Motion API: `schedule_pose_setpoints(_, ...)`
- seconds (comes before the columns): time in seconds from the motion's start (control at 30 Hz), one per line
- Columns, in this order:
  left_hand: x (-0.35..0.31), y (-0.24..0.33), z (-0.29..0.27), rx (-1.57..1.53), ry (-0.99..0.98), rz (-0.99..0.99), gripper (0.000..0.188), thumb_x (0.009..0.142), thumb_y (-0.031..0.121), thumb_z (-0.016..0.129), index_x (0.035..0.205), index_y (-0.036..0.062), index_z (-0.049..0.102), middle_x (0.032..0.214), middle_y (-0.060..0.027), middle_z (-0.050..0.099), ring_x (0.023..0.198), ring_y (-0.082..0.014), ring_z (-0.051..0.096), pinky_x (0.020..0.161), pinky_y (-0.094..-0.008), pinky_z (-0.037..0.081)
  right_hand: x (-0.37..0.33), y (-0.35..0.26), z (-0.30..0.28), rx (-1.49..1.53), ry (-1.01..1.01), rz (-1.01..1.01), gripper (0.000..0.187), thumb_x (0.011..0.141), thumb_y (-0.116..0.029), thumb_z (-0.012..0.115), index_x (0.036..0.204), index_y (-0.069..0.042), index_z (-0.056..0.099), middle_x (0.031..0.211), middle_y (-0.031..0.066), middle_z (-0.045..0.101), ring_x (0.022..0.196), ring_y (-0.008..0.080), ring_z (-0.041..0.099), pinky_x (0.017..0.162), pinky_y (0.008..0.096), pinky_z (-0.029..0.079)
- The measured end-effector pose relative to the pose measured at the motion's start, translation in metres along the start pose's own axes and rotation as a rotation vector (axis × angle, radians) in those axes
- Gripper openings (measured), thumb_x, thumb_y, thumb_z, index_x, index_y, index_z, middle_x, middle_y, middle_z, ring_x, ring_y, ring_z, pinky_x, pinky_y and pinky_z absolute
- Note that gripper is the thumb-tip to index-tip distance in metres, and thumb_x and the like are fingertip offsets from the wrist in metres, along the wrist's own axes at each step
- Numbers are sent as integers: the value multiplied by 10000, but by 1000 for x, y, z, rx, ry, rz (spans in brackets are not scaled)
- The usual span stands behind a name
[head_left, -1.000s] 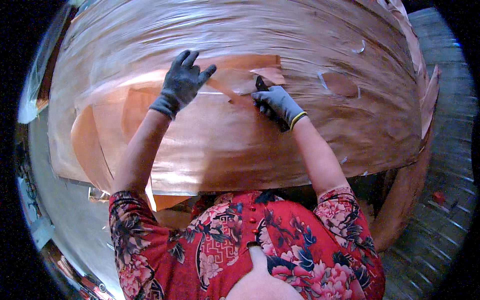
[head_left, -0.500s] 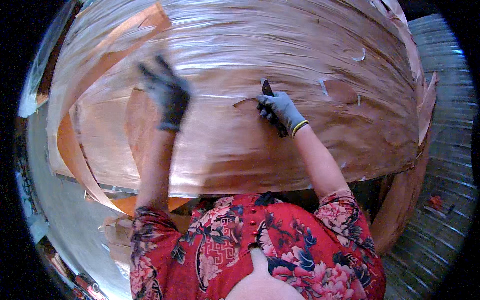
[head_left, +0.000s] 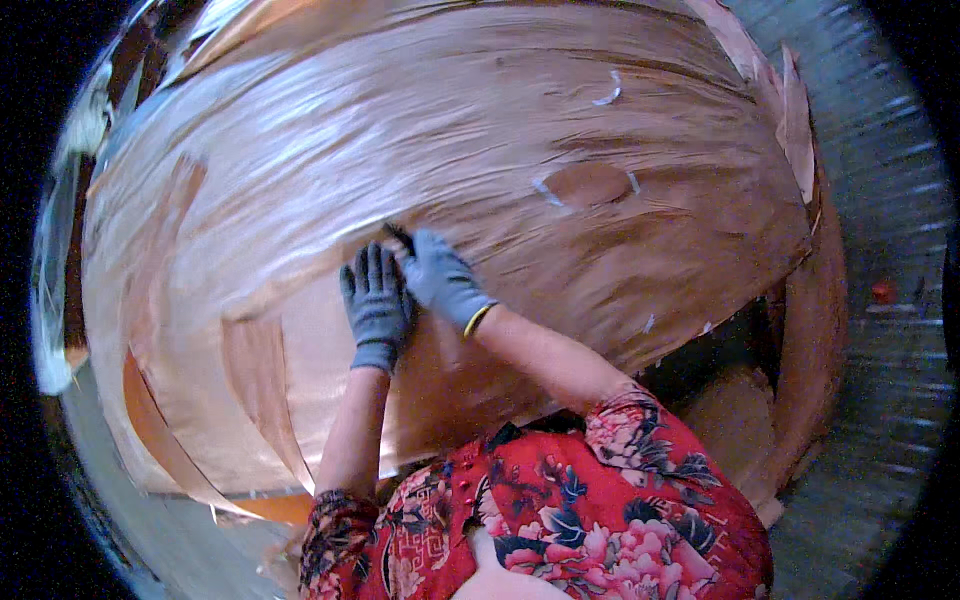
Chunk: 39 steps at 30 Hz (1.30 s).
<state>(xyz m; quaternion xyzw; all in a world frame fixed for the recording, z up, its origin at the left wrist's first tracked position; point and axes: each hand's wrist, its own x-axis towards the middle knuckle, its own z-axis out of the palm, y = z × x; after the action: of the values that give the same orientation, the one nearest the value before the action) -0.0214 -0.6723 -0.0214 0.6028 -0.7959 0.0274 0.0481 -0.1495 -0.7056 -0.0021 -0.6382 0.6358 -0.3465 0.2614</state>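
My left hand (head_left: pixel 378 312), in a grey work glove, lies flat with its fingers stretched forward on a large sheet of thin brown wood veneer (head_left: pixel 500 170). Close against it, on its right, my gloved right hand (head_left: pixel 442 282) is closed round a dark-handled utility knife (head_left: pixel 398 236). The knife's front end points up and left, just beyond the left fingertips; most of the handle is hidden by the hand. I cannot make out whether the blade touches the veneer.
Long narrow veneer strips (head_left: pixel 262 375) and an orange curled strip (head_left: pixel 150 405) lie at the left. An oval darker patch (head_left: pixel 590 186) with white tape at its ends sits right of centre, below a curved white scrap (head_left: pixel 608 92). Ribbed grey flooring (head_left: pixel 890 340) shows at the right.
My left hand has come down from its blurred sweep and now rests flat. My right hand has moved left with the knife, beside it. The view has turned and shifted.
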Motion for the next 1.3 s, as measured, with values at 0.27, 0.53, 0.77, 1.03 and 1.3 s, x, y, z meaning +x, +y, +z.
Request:
schedule_pose_setpoints(0.27, -10, 11, -22, -40, -104, -23, 695, 835, 322, 448, 1387, -37, 225, 1465, -185, 206, 1353, -355, 173, 1100, -517, 62, 91, 103, -119, -132, 134, -126, 193, 801, -218, 597, 884, -51, 648, 859, 156, 633, 805, 326, 591, 740, 417, 465)
schedule_pose_setpoints(0.53, -12, 4, -15, 0, -109, 3, 634, 861, 325, 399, 1364, -39, 269, 1439, -206, 248, 1343, -379, 191, 1092, -529, 89, 216, 245, -274, -565, 482, -48, 212, 763, -208, 610, 963, -150, 649, 930, 135, 626, 869, 324, 590, 742, 437, 473)
schedule_pose_setpoints(0.77, -14, 0, -13, -24, -64, 29, 639, 899, 399, 302, 1373, -26, 257, 1435, -215, 243, 1347, -384, 179, 1087, -546, 85, 270, 287, -288, -635, 388, 311, 355, 683, -415, 693, 902, -140, 644, 955, 144, 622, 909, 323, 594, 748, 437, 480)
schedule_pose_setpoints(1.03, -11, 3, -14, -35, -95, 1, 640, 901, 408, 309, 1372, -22, 259, 1433, -216, 244, 1345, -387, 180, 1086, -548, 94, 291, 312, -276, -536, 516, 315, 217, 756, -305, 602, 769, -93, 643, 842, 157, 618, 813, 313, 602, 689, 454, 468)
schedule_pose_setpoints(1.3, -9, 0, -12, -27, -93, 24, 644, 900, 415, 318, 1372, -19, 263, 1419, -216, 277, 1340, -389, 198, 1075, -556, 110, 271, 259, -224, -469, 523, -595, 73, 773, -162, 538, 807, -137, 597, 789, 96, 609, 734, 285, 575, 642, 425, 426)
